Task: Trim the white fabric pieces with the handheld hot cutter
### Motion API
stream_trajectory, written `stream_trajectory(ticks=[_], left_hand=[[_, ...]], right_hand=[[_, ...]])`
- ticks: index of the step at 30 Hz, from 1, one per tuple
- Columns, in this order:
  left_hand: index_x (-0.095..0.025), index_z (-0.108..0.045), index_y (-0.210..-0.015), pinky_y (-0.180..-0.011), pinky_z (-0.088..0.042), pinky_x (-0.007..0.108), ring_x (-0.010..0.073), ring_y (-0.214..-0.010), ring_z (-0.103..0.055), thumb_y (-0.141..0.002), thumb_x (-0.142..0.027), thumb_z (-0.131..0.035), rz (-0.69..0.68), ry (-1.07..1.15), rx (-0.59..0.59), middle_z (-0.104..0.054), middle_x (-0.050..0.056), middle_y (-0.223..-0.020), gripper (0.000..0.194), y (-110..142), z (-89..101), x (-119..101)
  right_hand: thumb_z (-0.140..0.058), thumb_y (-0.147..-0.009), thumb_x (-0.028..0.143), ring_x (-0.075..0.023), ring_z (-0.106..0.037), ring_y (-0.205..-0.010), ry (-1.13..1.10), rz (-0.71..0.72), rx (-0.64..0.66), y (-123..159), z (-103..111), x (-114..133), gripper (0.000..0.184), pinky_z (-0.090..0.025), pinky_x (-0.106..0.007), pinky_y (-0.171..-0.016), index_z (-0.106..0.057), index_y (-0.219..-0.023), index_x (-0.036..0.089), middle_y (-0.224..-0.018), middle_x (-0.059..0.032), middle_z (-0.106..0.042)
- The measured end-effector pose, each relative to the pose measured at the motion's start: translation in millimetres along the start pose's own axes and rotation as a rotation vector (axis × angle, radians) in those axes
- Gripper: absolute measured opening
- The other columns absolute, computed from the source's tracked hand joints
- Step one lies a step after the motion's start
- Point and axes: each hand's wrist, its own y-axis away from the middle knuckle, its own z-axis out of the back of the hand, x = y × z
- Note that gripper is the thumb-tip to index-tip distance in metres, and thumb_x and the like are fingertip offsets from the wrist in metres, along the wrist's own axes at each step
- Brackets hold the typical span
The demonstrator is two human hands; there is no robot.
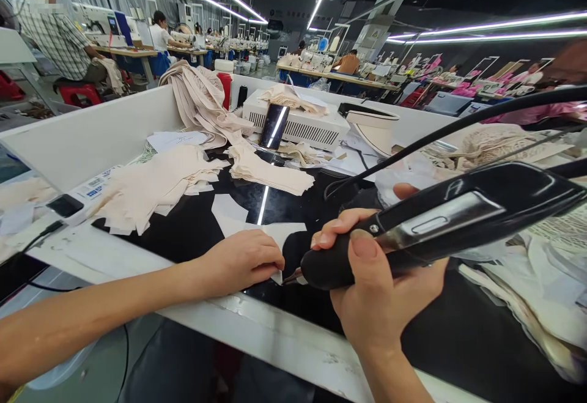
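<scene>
My right hand (383,296) is wrapped around a black corded hand tool (440,222) with a silver panel, which looks like an electric hot knife. Its thin metal tip points left, close to the fingertips of my left hand (243,259). Those fingers are closed and press on a white cut piece (288,232), thin like cloth or paper, lying on the glossy black work surface (183,219). Part of the piece is hidden under the hand. Just beyond it lie stacked cream fabric pieces (275,173), with a larger cream pile (153,183) to the left.
A phone (274,126) leans against a white vented box (316,125). The tool's black cable (413,146) arches across the right side. Lace and fabric (545,280) heap at right. A low white wall (101,128) borders the table. Co-workers sit at sewing machines beyond.
</scene>
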Motion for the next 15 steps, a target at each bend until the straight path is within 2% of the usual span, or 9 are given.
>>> stream_trajectory(ticks=[10,15], left_hand=[[-0.019,-0.075,-0.103,-0.1,-0.053,0.032,0.0217,-0.104,-0.072,-0.108,-0.013,-0.068,0.015,-0.023,0.014,-0.078,0.004,-0.105,0.01,-0.1,-0.4,-1.3],[-0.02,-0.074,-0.103,-0.099,-0.054,0.032,0.0212,-0.103,-0.071,-0.11,-0.015,-0.064,0.018,-0.033,0.012,-0.078,0.005,-0.105,0.014,1.0,-0.8,-2.1]], right_hand=[[-0.091,-0.087,0.035,-0.0145,-0.066,-0.053,0.022,-0.005,-0.016,0.6,-0.5,-0.5,0.054,-0.061,-0.032,-0.054,-0.061,-0.132,0.031,-0.078,0.008,-0.072],[-0.089,-0.088,0.031,-0.0148,-0.066,-0.054,0.017,0.017,-0.023,-1.5,-0.9,0.1,0.045,-0.061,-0.033,-0.055,-0.065,-0.126,0.031,-0.078,0.0077,-0.072]])
